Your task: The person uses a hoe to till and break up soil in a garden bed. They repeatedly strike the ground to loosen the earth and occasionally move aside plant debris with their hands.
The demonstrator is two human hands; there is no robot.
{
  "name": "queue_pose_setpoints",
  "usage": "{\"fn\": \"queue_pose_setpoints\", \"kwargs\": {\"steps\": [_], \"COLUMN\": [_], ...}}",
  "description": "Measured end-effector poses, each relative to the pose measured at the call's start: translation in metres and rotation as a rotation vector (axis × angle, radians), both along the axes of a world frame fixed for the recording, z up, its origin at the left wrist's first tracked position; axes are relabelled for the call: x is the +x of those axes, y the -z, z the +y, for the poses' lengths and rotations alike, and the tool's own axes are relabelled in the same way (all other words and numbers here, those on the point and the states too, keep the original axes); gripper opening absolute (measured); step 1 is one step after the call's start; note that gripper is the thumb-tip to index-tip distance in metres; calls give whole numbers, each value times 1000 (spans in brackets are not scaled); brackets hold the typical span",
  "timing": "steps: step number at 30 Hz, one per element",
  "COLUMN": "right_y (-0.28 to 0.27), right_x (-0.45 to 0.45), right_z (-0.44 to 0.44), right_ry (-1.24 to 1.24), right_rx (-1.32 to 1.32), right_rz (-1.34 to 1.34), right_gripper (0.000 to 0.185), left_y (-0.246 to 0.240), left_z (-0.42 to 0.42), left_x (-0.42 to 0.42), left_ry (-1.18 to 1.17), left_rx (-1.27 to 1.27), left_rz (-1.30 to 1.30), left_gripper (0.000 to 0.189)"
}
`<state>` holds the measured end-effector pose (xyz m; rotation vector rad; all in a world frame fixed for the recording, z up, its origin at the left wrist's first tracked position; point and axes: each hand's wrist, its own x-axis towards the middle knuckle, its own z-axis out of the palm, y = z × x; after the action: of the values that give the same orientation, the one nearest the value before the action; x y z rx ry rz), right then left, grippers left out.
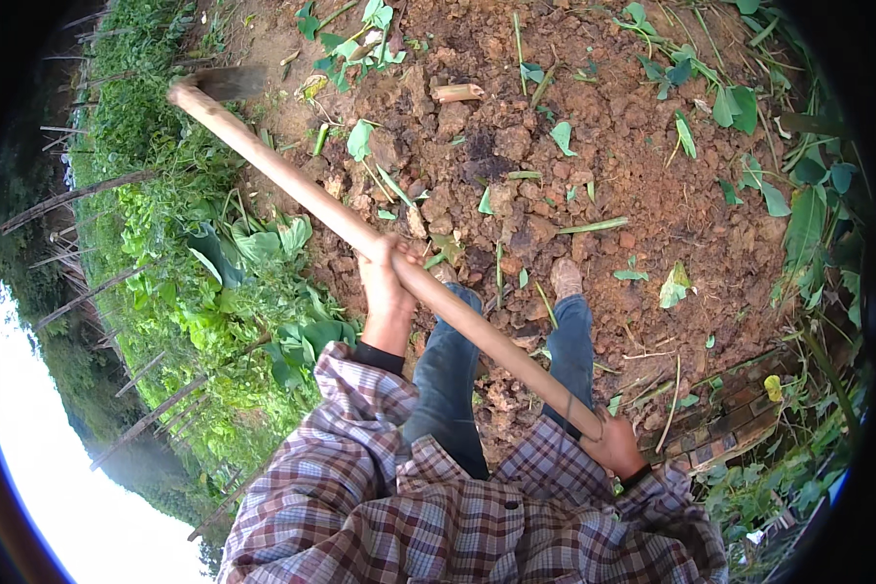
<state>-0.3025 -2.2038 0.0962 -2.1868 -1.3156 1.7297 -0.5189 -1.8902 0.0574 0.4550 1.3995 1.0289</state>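
Both my hands grip a hoe by its long wooden handle, which runs slantwise across the view. My left hand wraps the middle of the shaft. Close to the butt end, my right hand holds on in front of my waist. At the upper left the hoe's metal blade is blurred; it appears raised above the ground, though its height is hard to tell. Broken, clodded brown soil lies before my feet, strewn with cut stems and green leaves.
My shoes stand on the loose soil. Leafy plants with wooden stakes grow close on the left. A brick edging and vines border the lower right. A broken stalk piece lies ahead.
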Motion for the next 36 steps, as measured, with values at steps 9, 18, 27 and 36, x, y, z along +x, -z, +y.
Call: {"fn": "queue_pose_setpoints", "kwargs": {"steps": [9,18,27,36], "right_y": [-7,149,7,169], "right_x": [50,71,-159,-158], "right_z": [-248,26,409,278], "right_ry": [-87,-18,114,93], "right_rx": [-97,55,1005,298], "right_rz": [-303,-352,309,111], "right_gripper": [46,51,50,47], "left_y": [118,-69,-231,104], "left_z": [-215,-23,254,170], "left_x": [49,66,-75,-76], "left_ry": [-104,181,88,-17], "left_rx": [-884,-62,794,224], "left_rz": [-223,-317,202,131], "left_gripper": [16,30,20,26]}}
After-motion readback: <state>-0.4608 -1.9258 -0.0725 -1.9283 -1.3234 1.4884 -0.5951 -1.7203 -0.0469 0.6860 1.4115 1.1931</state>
